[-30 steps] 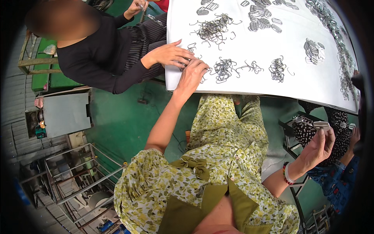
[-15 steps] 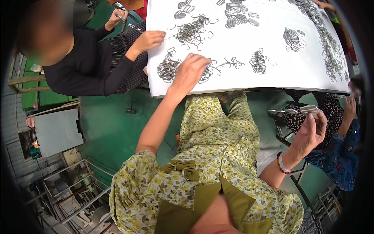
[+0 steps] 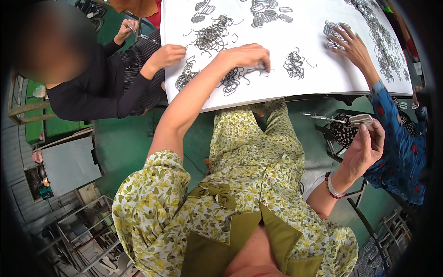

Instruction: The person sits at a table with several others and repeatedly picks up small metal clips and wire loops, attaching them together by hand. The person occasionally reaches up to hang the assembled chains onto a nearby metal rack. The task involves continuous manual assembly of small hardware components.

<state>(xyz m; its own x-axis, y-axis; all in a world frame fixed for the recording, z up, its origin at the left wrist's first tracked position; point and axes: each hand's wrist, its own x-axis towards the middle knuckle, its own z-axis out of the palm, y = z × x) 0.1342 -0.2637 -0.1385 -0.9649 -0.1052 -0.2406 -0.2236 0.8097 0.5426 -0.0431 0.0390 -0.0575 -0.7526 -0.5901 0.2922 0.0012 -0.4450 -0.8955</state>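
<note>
Over the near part of the white table my left hand (image 3: pixel 249 55) reaches with its fingers bent down. Its fingertips are smeared by motion, among a few loose wire hooks (image 3: pixel 253 72). Whether it grips one cannot be seen. Out past the table's near edge, my right hand (image 3: pixel 367 143) is closed, pinching slotted metal plates (image 3: pixel 361 119) between thumb and fingers. A thin bent metal wire (image 3: pixel 325 118) sticks out leftward from them. Just under my left forearm lies a heap of dark wire hooks (image 3: pixel 233 83), partly covered by the arm.
Another hook pile (image 3: pixel 294 64) lies right of my left hand. A co-worker's hand (image 3: pixel 353 48) rests on slotted plates (image 3: pixel 330 28) at the right. To the left, a person in black (image 3: pixel 99 87) handles metal pieces beside a hook heap (image 3: pixel 212 37). The table edge (image 3: pixel 295 97) runs before me.
My left hand has moved right, from the hook heap to the loose hooks. My right hand still holds the plates. A blue-sleeved co-worker's hand has come onto the plates at the right.
</note>
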